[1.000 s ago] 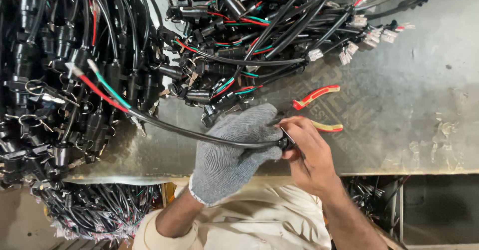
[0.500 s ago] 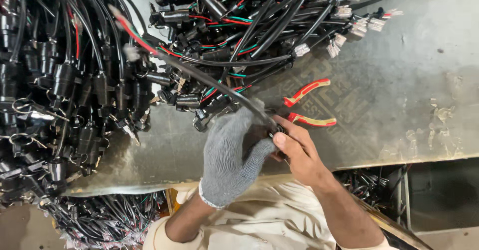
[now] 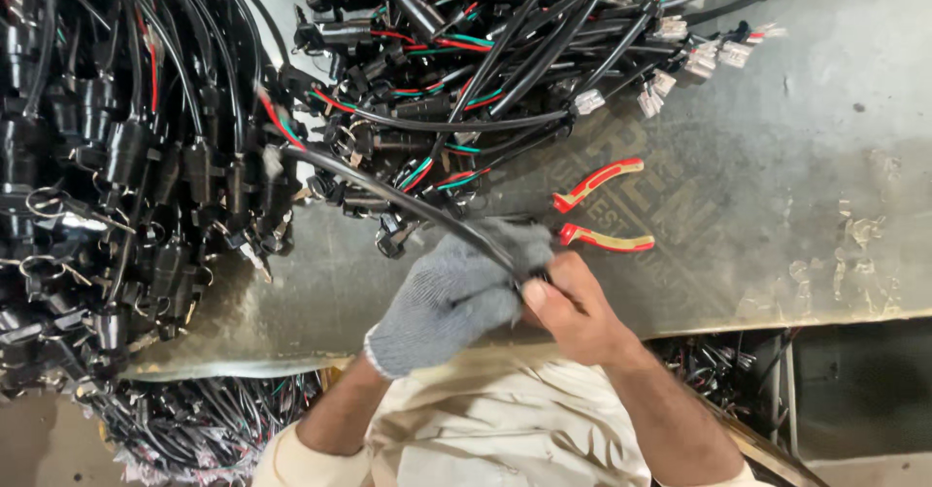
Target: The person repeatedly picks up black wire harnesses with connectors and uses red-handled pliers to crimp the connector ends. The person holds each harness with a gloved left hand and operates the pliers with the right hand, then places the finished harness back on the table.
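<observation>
The thin black sheathed cable (image 3: 408, 201) runs up-left from the grip, pinched between gloved left hand (image 3: 451, 298) and bare right hand (image 3: 573, 307), both curled

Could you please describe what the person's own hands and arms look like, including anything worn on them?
The left hand wears a grey knitted work glove with a pale ribbed cuff. The right hand is bare, with no glove. Both forearms are uncovered; cream-coloured sleeves sit pushed up near the elbows.
</observation>
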Demonstrator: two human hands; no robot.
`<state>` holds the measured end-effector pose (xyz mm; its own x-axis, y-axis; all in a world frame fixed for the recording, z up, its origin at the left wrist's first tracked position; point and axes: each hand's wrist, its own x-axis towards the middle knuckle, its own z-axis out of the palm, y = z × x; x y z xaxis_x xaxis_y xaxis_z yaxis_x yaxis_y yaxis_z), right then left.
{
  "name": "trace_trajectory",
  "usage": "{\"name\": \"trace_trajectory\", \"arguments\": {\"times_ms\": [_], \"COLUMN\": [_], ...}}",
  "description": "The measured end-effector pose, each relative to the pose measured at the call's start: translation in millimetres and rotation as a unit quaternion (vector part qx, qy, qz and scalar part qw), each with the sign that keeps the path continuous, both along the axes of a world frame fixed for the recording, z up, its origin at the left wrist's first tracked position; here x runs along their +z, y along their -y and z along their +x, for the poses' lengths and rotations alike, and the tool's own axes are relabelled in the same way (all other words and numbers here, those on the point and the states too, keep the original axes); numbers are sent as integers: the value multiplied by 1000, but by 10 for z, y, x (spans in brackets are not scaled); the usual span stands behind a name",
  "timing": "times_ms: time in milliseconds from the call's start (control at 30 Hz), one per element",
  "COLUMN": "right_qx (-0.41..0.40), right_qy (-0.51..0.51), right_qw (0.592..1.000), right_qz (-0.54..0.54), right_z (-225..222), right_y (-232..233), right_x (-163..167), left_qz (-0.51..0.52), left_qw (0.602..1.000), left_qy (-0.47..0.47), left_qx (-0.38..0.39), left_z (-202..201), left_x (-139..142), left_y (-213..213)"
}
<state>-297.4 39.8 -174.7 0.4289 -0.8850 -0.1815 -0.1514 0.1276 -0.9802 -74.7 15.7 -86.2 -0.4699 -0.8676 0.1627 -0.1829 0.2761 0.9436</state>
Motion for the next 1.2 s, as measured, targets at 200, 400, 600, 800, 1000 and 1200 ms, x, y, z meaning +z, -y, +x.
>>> {"name": "trace_trajectory", "arguments": {"times_ms": [200,400,600,800,1000,1200], "right_qx": [128,3,-230,-46,26,-129], "right_qy": [343,331,195,43,-459,-199], "right_qw": [916,901,949,961,765,949], "right_qz": [163,280,94,-271,-452,-208], "right_z": [-66,-42,167,250,-210,-434], "right_y": [-123,-361,-253,308,692,527], "right_x": [35,-496,-578,546,868,423], "left_qz": [92,49,19,74,41,54], "left_qw": [980,992,985,984,979,994], "left_qy": [-172,-93,-122,-116,-190,-84], "left_qx": [-41,77,117,117,68,39], "left_z": [44,-189,-301,-86,56,-38], "left_x": [-82,-15,-35,29,79,176], "left_y": [-53,-126,42,56,16,4]}}
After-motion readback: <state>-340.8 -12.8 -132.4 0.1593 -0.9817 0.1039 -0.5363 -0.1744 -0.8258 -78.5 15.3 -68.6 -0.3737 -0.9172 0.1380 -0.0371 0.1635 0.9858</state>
